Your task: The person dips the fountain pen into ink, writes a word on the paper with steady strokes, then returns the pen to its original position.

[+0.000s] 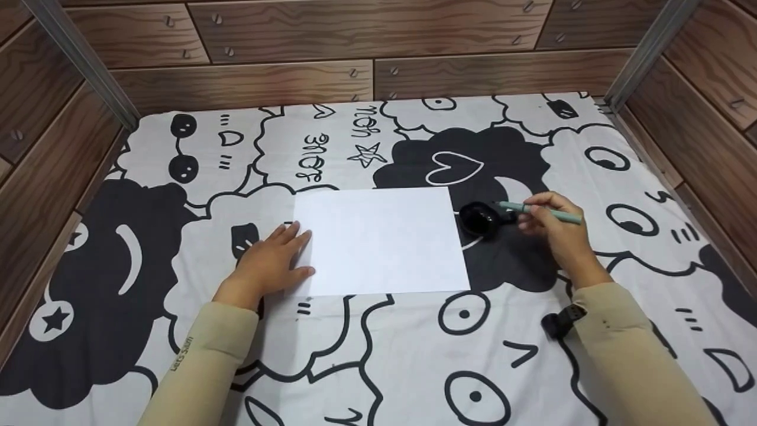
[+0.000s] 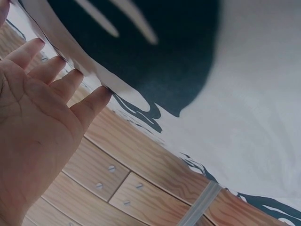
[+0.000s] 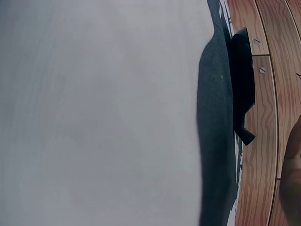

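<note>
A blank white sheet of paper point(image 1: 381, 242) lies flat on the cloth in the head view. My left hand point(image 1: 269, 260) rests at its left edge, fingers spread and fairly straight, fingertips on the paper's margin. My right hand point(image 1: 562, 236) pinches a pale green pen point(image 1: 565, 216) between thumb and fingers, its dark tip pointing left. Just under that tip stands a small, glossy black bowl with a short handle point(image 1: 480, 220), right of the paper. In the right wrist view the black bowl point(image 3: 242, 77) shows side-on, while only part of the right hand point(image 3: 292, 174) appears at the edge.
A black-and-white cartoon-print cloth point(image 1: 414, 349) covers the table. Wood-patterned panels point(image 1: 284, 32) stand around the back and sides, with grey metal posts point(image 1: 650, 50) at the far corners. A black wrist device point(image 1: 562, 321) is strapped at the right sleeve.
</note>
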Motion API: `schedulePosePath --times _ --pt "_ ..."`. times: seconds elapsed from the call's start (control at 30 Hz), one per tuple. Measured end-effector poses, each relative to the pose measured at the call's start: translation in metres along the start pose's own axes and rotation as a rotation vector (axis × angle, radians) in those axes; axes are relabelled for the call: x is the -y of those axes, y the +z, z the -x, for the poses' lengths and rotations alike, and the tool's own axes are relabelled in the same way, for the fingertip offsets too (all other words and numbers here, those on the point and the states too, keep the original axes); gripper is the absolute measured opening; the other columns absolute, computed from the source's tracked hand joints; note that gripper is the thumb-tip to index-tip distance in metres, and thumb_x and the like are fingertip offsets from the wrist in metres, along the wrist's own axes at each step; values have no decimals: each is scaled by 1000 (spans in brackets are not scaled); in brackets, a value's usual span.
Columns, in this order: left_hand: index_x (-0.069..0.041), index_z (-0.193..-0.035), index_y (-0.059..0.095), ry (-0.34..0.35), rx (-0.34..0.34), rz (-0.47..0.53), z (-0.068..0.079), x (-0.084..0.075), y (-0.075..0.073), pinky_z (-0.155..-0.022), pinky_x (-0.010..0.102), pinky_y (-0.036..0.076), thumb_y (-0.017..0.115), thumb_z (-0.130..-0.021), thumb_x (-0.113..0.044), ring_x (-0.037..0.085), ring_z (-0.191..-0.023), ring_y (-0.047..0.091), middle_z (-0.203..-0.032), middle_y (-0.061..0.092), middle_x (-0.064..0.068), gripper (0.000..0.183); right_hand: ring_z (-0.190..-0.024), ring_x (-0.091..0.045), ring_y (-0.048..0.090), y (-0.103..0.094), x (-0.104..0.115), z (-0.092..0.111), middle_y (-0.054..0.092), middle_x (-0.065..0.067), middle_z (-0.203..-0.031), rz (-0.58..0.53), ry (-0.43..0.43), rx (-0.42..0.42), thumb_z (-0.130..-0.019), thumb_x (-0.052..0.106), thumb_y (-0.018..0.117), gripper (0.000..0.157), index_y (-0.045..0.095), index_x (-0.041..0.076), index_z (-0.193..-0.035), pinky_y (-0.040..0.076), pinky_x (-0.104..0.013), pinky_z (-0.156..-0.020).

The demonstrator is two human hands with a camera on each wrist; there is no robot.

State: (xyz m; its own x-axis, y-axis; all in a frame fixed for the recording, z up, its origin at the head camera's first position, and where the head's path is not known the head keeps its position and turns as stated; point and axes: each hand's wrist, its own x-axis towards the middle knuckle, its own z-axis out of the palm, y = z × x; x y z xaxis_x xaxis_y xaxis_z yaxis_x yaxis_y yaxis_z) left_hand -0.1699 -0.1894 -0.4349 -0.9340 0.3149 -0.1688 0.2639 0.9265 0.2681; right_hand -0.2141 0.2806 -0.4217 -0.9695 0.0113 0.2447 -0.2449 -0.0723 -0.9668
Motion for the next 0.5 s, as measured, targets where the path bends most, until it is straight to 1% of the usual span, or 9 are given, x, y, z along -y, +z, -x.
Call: schedulePosePath --times 0.1,0.23,0.37,0.5 --pt "-11 -148 35 -4 2 3 0 0 0 -107 59 24 60 -91 -42 37 -141 17 -154 24 14 70 -66 -18 68 -1 1 0 69 -12 -80 42 20 62 -97 0 46 25 59 -18 -109 56 -26 -59" --pt "-11 -148 35 -5 3 3 0 -1 0 -107 59 24 60 -91 -42 37 -141 17 -154 24 14 70 -73 -20 69 -1 0 0 71 -14 -89 50 38 135 -98 2 36 34 55 -19 -118 55 -25 -60" --pt "-11 -148 35 -2 2 1 0 -1 0 -107 59 24 60 -91 -42 37 -141 17 -154 24 14 70 -77 -21 70 0 0 -1 71 -16 -94 34 34 175 -97 0 31 39 53 -20 -120 55 -26 -61" --pt "-11 -148 35 1 0 -1 0 0 0 -107 59 24 60 -92 -42 37 -141 17 -154 24 14 70 -77 -21 69 1 0 -1 71 -17 -94 17 38 190 -97 1 30 39 53 -21 -119 55 -27 -62"
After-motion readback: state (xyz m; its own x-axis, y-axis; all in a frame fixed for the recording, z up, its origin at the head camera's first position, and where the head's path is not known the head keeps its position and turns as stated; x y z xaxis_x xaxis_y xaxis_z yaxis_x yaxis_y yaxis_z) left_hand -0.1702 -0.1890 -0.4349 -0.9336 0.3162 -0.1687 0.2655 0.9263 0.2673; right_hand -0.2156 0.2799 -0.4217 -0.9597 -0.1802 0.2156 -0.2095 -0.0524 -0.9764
